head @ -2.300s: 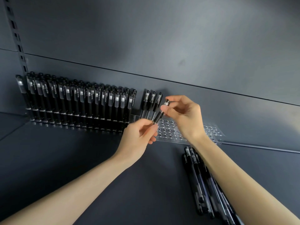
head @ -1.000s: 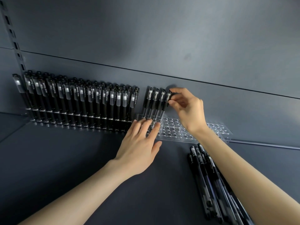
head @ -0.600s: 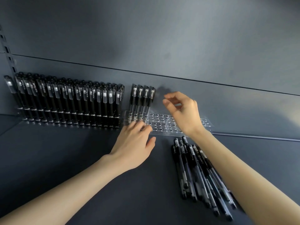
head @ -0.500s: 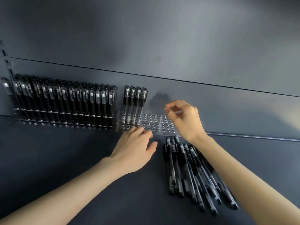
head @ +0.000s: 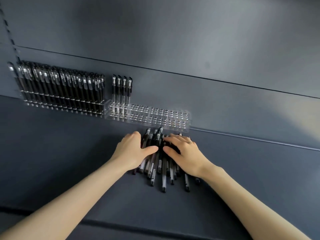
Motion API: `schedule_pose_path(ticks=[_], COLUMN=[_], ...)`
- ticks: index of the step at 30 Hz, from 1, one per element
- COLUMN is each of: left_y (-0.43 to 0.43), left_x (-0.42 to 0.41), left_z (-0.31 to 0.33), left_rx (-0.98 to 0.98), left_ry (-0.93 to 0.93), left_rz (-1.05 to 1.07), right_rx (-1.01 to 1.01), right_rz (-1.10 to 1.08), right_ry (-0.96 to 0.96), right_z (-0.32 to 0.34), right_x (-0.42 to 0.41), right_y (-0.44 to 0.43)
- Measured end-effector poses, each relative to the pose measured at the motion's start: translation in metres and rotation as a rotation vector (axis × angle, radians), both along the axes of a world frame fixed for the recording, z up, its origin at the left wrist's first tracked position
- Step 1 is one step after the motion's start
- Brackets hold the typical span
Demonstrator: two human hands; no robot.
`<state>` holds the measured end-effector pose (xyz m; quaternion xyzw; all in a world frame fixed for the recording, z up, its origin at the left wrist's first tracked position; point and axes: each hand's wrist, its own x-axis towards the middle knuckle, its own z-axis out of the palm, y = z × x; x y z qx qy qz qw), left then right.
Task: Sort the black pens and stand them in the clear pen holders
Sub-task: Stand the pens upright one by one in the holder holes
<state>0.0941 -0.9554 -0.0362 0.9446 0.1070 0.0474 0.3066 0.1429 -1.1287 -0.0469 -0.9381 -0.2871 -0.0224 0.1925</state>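
A pile of loose black pens (head: 160,168) lies on the dark shelf, just in front of the clear pen holder (head: 173,116). Both hands rest on the pile's far end. My left hand (head: 132,151) cups its left side with the thumb stretched across the pens. My right hand (head: 186,153) lies on top with its fingers spread. Neither hand has lifted a pen. Several black pens (head: 122,89) stand upright at the left end of this holder; its other holes hold nothing. To its left, a second holder (head: 65,105) is packed with upright black pens (head: 60,84).
The dark back wall (head: 190,49) rises right behind the holders. A slotted shelf upright (head: 7,30) runs up the far left. The shelf's front edge (head: 138,224) crosses below my forearms.
My right hand let go of a pen that now stands in the holder. Both hands then came down from the holder onto the loose pile. The view shifted, so the holders now sit higher and further left.
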Motion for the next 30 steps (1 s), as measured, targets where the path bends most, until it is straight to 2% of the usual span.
schedule_pose_path(ticks=[3,7,13,15,17,20,22,24,30], left_y=[0.004,0.003,0.012,0.012,0.011,0.010,0.011,0.014,0.040], left_x=[0.010,0.013,0.012,0.007,-0.002,-0.017,-0.019,-0.016,0.005], left_z=[0.007,0.011,-0.001,0.000,0.003,0.012,0.018,0.021,0.026], left_rx=[-0.114,-0.120,-0.269,-0.432,-0.642,-0.804,-0.834,-0.843,-0.822], left_ry=[0.050,0.054,-0.112,-0.149,-0.167,-0.137,-0.126,-0.138,-0.183], left_rz=[-0.001,-0.023,0.069,0.062,0.025,-0.112,-0.199,-0.259,-0.304], right_rx=[-0.007,-0.001,0.043,0.083,0.201,0.527,0.739,0.870,1.014], right_rz=[-0.005,0.000,0.018,0.011,0.007,0.055,0.105,0.122,0.010], right_ry=[-0.035,-0.034,-0.048,-0.074,-0.071,0.108,0.255,0.326,0.301], right_z=[0.000,-0.001,-0.001,0.000,0.004,0.022,0.036,0.048,0.063], right_x=[-0.001,0.000,0.002,0.002,0.000,-0.010,-0.012,-0.011,0.012], right_y=[0.001,0.001,-0.001,-0.002,-0.002,0.010,0.023,0.036,0.070])
